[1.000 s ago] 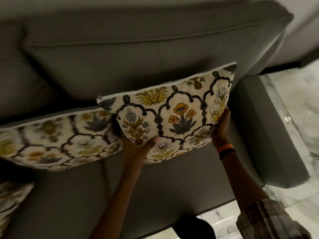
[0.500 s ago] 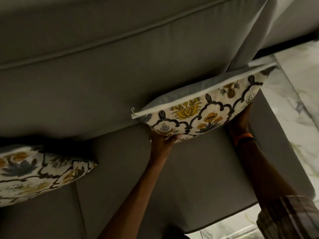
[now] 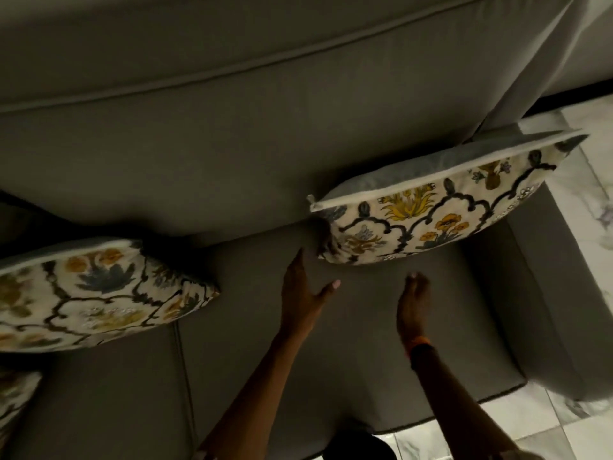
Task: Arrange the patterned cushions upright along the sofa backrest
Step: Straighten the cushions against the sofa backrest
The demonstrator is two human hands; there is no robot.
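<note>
A floral patterned cushion (image 3: 428, 214) with a grey back stands upright against the grey sofa backrest (image 3: 232, 137), at the right end by the armrest. My left hand (image 3: 303, 295) hovers just below its left corner, fingers spread, empty. My right hand (image 3: 413, 305), with an orange wristband, is a little below the cushion's lower edge, also empty and apart from it. A second patterned cushion (image 3: 89, 293) leans against the backrest at the left. The corner of a third cushion (image 3: 15, 396) shows at the lower left edge.
The grey seat (image 3: 331, 376) has a seam left of my arms. The sofa's right armrest (image 3: 544, 293) stands beside the cushion. Beyond it and along the front edge lies a white marbled tile floor (image 3: 593, 200). The scene is dim.
Both hands have let go of the right cushion and drawn back toward me. The cushion now rests on its own against the backrest. The view has shifted, showing more of the left cushion.
</note>
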